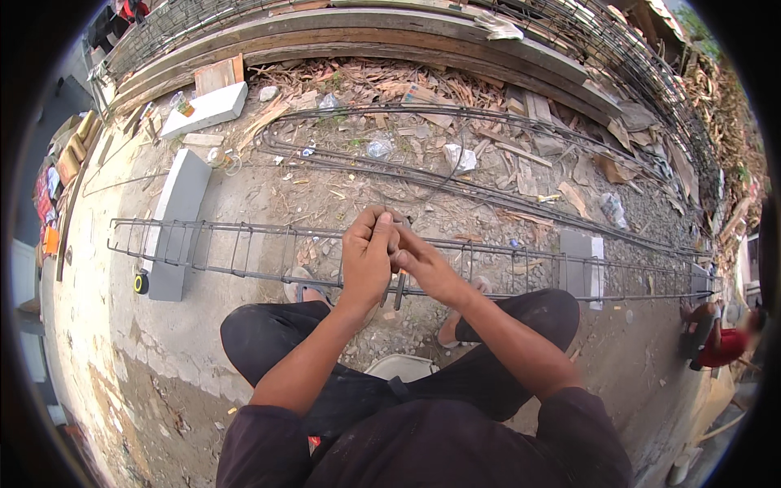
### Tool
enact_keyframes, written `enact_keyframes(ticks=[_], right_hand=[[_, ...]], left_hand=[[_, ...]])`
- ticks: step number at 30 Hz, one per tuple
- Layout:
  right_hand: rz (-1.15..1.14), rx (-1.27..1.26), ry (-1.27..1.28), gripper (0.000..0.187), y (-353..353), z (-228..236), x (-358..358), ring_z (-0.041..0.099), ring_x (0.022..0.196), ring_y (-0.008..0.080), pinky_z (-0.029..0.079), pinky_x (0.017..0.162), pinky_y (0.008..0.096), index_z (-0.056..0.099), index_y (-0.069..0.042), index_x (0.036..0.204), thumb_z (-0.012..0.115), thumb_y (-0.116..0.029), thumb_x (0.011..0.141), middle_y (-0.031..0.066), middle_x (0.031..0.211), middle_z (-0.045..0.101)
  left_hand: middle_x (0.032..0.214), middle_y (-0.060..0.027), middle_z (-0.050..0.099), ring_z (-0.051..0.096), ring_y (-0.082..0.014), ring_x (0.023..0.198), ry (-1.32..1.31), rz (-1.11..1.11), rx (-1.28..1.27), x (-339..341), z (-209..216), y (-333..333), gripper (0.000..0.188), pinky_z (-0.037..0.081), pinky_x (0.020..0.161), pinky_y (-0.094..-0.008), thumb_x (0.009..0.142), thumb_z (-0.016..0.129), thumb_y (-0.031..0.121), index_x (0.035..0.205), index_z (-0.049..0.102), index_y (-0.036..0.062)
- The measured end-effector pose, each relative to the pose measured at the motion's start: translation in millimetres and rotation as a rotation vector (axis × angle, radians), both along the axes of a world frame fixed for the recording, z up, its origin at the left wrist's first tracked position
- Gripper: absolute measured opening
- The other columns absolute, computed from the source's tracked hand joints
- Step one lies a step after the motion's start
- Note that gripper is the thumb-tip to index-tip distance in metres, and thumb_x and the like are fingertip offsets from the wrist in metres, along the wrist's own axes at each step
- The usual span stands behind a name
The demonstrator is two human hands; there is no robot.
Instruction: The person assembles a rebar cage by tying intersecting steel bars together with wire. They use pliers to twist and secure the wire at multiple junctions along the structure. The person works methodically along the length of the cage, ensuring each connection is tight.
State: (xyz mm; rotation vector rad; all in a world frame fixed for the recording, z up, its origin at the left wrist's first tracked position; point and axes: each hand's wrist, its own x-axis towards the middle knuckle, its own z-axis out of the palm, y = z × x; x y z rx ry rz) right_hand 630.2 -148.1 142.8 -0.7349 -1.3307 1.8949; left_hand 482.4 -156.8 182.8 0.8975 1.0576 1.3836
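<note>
My left hand (370, 254) and my right hand (427, 272) meet over the middle of a long, narrow rebar cage (244, 250). The left fingers are closed in a pinch, and what lies between them is too small to tell. Closed fingers of the right hand touch the left fingertips. Two dark handles of what looks like pincers (400, 290) stick out below the right hand; the tool's head is hidden by my hands. The cage rests on a grey block (175, 232) at the left and another grey block (575, 259) at the right.
A yellow-and-black tape measure (141, 282) sits by the left block. Beyond the cage lie bent rebar rods (366, 163), wood scraps and rubble. Long timber planks (390, 28) and more rebar are stacked at the back. A person in red (724, 346) crouches at the far right.
</note>
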Motion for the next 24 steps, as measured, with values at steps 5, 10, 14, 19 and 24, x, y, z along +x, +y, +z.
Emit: enact_keyframes(ticks=[5,10,14,19,24], right_hand=[[0.432,-0.085,-0.189,0.03,-114.9,-30.0,-65.3,0.067,0.08,0.0108,0.054,0.076,0.0304,0.065,0.0,0.126,0.069,-0.021,0.105,0.0024,0.089,0.07],[0.313,-0.279,-0.28,0.018,-150.3,-2.1,-5.4,0.062,0.068,0.0074,0.049,0.066,0.0259,0.07,0.0,0.117,0.063,-0.012,0.107,0.0002,0.078,0.067],[-0.118,0.167,-0.351,0.017,-127.3,60.7,87.7,0.064,0.081,0.0096,0.051,0.073,0.0259,0.075,0.003,0.112,0.065,-0.008,0.104,0.0065,0.088,0.071],[-0.063,-0.294,-0.372,0.039,-110.0,102.9,116.2,0.064,0.077,0.0174,0.053,0.076,0.0347,0.06,0.001,0.141,0.063,-0.013,0.106,0.0059,0.08,0.064],[-0.556,0.792,-1.086,0.054,-77.2,120.1,61.6,0.064,0.111,0.0342,0.048,0.1,0.0491,0.052,0.001,0.151,0.066,-0.023,0.104,0.0174,0.116,0.067]], left_hand=[[0.067,0.0027,0.046,0.04,-0.0036,0.049,0.019,0.556,0.335,-67.2,45.8,35.4,0.022,0.033,0.042,-0.0218,0.114,0.05,0.021,0.105,0.061,0.0047],[0.069,0.0032,0.043,0.037,-0.0045,0.05,-0.099,1.008,0.391,-173.8,91.1,16.7,0.02,0.029,0.042,-0.0226,0.113,0.052,0.02,0.104,0.061,0.0061],[0.069,0.0036,0.042,0.037,-0.0047,0.051,-0.237,1.015,0.33,-192.1,90.9,1.6,0.019,0.027,0.042,-0.0221,0.113,0.053,0.021,0.104,0.062,0.0062],[0.067,0.0056,0.038,0.034,-0.0033,0.05,-0.343,0.9,0.352,-186.4,81.2,-1.1,0.02,0.026,0.041,-0.0225,0.113,0.053,0.021,0.103,0.062,0.0059],[0.061,0.0083,0.035,0.03,-0.0006,0.05,-0.191,0.751,0.408,-139.4,86.6,-5.6,0.022,0.025,0.042,-0.0233,0.114,0.05,0.02,0.1,0.06,0.0062]])
